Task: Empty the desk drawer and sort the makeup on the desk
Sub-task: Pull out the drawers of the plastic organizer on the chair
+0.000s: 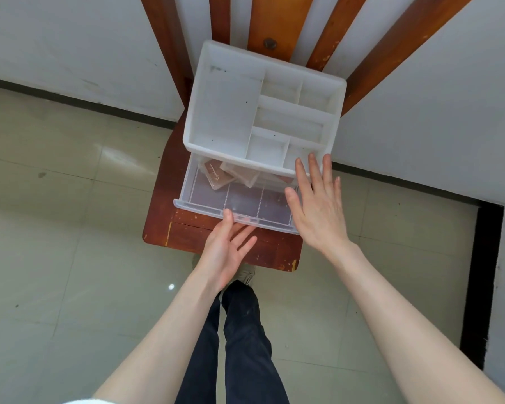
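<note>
Drawer (216,199) with compacts (217,174) inside

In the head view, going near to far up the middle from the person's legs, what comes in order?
Dark trousers → left hand touching the drawer front → clear drawer, pulled open, with brown makeup cases at its back → white organizer tray with bare compartments → wooden knob on the chair back.
</note>
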